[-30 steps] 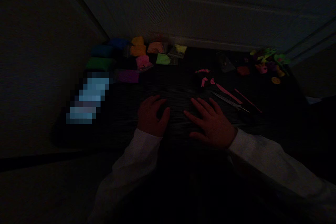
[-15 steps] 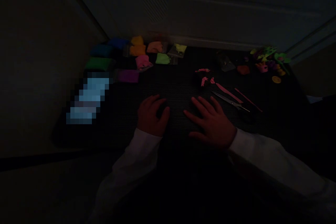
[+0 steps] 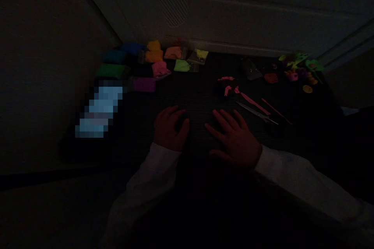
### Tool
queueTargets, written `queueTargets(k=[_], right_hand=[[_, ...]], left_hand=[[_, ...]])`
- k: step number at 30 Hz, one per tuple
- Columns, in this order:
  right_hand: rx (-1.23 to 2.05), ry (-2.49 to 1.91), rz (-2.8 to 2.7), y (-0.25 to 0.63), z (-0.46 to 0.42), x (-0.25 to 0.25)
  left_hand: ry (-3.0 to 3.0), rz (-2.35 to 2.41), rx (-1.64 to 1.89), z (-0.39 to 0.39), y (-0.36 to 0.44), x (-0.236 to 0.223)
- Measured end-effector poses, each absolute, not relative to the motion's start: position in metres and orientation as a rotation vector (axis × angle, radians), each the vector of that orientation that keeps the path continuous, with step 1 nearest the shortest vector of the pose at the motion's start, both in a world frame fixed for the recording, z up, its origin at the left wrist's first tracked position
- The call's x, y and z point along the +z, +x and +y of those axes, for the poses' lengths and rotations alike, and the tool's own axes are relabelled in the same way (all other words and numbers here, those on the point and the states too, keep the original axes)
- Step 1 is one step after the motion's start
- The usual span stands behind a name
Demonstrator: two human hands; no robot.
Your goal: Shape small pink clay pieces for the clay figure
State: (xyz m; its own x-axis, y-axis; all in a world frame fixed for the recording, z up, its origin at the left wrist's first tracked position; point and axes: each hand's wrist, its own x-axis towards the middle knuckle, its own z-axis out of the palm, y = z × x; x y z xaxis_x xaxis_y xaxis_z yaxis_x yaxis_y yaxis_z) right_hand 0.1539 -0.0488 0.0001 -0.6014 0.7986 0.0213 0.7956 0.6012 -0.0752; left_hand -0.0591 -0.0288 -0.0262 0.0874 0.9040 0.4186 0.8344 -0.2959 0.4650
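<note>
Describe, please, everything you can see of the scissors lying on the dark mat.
The scissors lie flat on the dark mat, shut, with pale metal blades pointing up and left. Their handle end to the lower right fades into shadow. A pink stick tool lies just beyond them, nearly parallel. The right hand rests close by, apparently not touching them.

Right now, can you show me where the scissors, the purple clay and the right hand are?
scissors (image 3: 257, 113): head view, middle of the blades.
purple clay (image 3: 143, 84): head view, centre of the block.
right hand (image 3: 235, 140): head view, back of the hand.
</note>
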Motion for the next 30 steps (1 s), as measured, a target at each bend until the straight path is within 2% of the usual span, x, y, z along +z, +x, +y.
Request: queueTargets(k=[30], right_hand=[[0.087,-1.452,-2.664,0.1513,-0.0513,-0.0007]], left_hand=[[2.209,1.792,1.011,-0.0304,-0.0592,-0.0261]])
